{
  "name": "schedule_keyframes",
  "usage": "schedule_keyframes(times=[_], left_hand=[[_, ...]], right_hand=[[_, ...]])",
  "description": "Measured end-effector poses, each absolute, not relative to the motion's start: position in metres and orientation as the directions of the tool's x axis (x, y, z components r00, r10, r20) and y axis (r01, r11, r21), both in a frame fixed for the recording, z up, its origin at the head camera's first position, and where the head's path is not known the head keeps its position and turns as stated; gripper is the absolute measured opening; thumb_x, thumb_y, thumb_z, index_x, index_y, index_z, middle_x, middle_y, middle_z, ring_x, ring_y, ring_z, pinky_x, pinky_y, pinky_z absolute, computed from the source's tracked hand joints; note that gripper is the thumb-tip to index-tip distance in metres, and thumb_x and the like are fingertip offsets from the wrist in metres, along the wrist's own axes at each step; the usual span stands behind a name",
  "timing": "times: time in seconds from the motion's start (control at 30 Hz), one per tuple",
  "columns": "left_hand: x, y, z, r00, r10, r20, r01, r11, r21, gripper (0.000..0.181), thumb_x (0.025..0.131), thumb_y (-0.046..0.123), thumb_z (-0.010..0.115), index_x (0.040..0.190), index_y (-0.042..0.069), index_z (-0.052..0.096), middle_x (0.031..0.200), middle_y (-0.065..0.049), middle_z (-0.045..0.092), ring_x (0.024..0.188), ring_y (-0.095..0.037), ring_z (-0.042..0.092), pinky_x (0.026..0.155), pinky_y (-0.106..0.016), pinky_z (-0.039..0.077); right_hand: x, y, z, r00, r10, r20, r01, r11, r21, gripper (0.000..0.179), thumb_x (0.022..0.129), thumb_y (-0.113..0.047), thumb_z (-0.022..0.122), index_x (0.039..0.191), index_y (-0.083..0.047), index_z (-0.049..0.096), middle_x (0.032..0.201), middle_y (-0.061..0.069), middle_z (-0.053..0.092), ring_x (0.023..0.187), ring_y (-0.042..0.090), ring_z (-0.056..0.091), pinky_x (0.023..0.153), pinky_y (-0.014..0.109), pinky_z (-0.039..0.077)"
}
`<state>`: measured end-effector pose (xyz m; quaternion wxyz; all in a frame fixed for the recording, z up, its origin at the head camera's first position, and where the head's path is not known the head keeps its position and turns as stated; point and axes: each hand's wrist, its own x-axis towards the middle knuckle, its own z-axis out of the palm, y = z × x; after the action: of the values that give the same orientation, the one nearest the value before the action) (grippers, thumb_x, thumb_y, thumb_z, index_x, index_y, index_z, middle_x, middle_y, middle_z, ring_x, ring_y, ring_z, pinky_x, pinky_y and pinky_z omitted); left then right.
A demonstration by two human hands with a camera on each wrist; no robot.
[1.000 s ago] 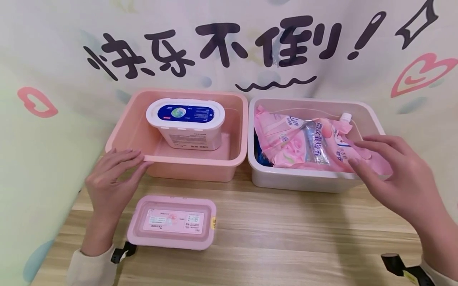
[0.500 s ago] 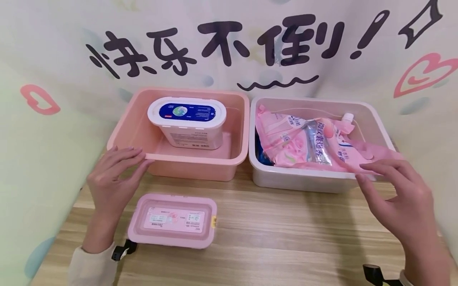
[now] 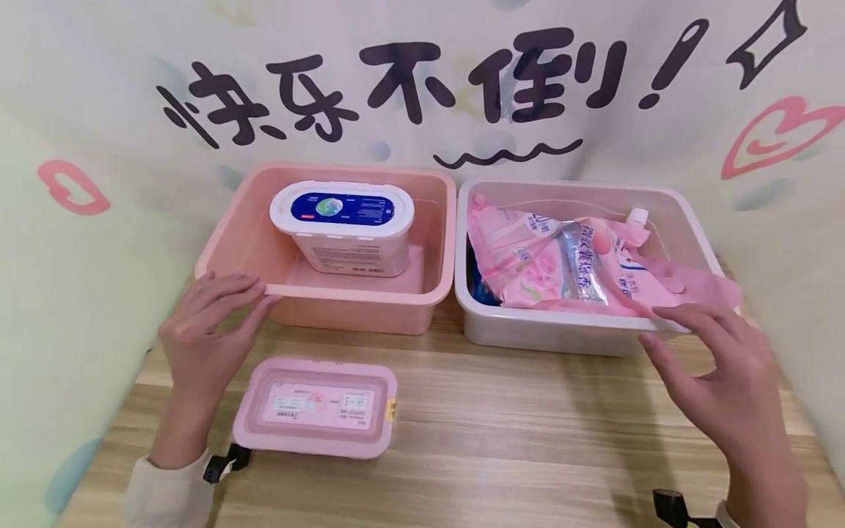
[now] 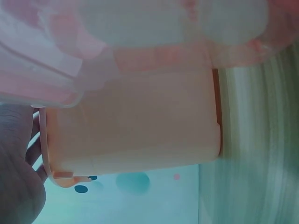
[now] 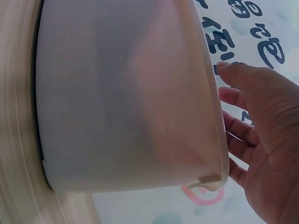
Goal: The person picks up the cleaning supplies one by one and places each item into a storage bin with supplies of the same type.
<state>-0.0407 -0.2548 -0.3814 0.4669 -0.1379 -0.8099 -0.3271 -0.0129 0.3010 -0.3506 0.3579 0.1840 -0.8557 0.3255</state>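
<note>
My left hand (image 3: pixel 205 334) pinches the front left rim of the pink storage bin (image 3: pixel 356 312), fingers over the rim and thumb in front. A white lidded tub (image 3: pixel 353 253) with a blue top label stands upright inside. The left wrist view shows fingers (image 4: pixel 35 151) at that bin's rim. Over on the right, my right hand (image 3: pixel 726 381) holds the front right rim of the white bin (image 3: pixel 554 331), its thumb at the front wall. A pink bag of laundry powder (image 3: pixel 528 257) lies tilted in it, its right end reaching the rim by my fingers.
A pink lidded box (image 3: pixel 317 444) sits on the wooden table (image 3: pixel 502 440) in front of the pink bin. A white cap (image 3: pixel 637 217) and something blue (image 3: pixel 485 288) show around the bag. A printed cloth (image 3: pixel 409 139) hangs close behind both bins.
My right hand has come down from over the laundry powder bag to the white bin's front right rim. My left hand stays on the pink bin's rim.
</note>
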Motion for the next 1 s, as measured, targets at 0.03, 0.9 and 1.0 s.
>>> schedule_keyframes(times=[0.03, 0.9, 1.0], left_hand=[[-0.040, -0.255, -0.382, -0.527, -0.083, 0.846, 0.527, 0.749, 0.402, 0.052, 0.092, 0.052, 0.079, 0.094, 0.000, 0.084, 0.094, -0.023, 0.081, 0.112, 0.007, 0.071, 0.119, -0.042, 0.049], [-0.043, -0.247, -0.380, -0.529, -0.124, 0.839, 0.533, 0.721, 0.443, 0.059, 0.091, 0.054, 0.080, 0.090, -0.005, 0.083, 0.093, -0.028, 0.079, 0.115, 0.013, 0.066, 0.120, -0.042, 0.049], [-0.043, -0.248, -0.380, -0.525, -0.124, 0.842, 0.527, 0.730, 0.436, 0.059, 0.091, 0.054, 0.079, 0.090, -0.005, 0.083, 0.093, -0.028, 0.079, 0.115, 0.013, 0.066, 0.119, -0.041, 0.049]], right_hand=[[-0.012, 0.301, -0.350, -0.681, -0.074, 0.729, -0.542, 0.720, -0.433, 0.069, 0.093, -0.062, 0.072, 0.105, 0.005, 0.079, 0.099, 0.023, 0.071, 0.114, -0.019, 0.053, 0.099, 0.009, 0.033], [-0.021, 0.273, -0.377, -0.426, 0.255, 0.868, -0.535, 0.703, -0.469, 0.048, 0.082, -0.044, 0.092, 0.092, 0.002, 0.084, 0.091, 0.025, 0.075, 0.098, 0.021, 0.069, 0.098, 0.014, 0.045], [-0.023, 0.266, -0.383, -0.368, 0.317, 0.874, -0.546, 0.688, -0.479, 0.049, 0.081, -0.043, 0.092, 0.090, 0.004, 0.083, 0.090, 0.026, 0.074, 0.098, 0.033, 0.068, 0.101, 0.020, 0.048]])
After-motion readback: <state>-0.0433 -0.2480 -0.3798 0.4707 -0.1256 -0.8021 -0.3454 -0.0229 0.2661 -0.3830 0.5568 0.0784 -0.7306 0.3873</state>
